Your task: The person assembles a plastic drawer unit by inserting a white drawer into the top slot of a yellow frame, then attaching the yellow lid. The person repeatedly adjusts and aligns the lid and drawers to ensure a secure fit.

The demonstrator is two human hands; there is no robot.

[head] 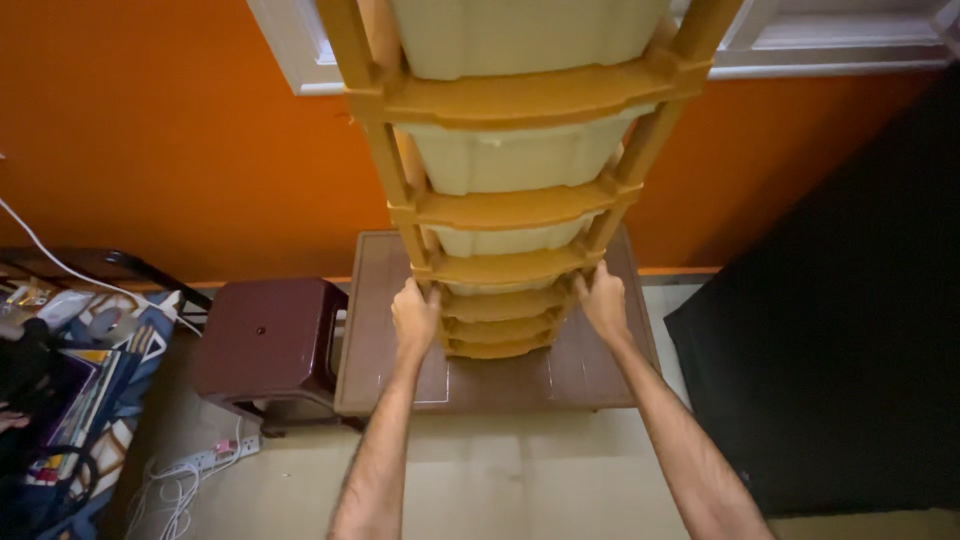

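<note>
Orange drawer rack gripped both hands, maroon stool beside

2 bare forearms, no sleeves, rings or watch

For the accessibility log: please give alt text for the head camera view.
Both hands, left hand and right hand, grip the sides of a tall orange plastic drawer rack standing on a brown low table, beside a maroon stool, against an orange wall.

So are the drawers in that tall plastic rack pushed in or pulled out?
Pushed in: the cream drawers sit flush within the orange drawer rack.
</note>
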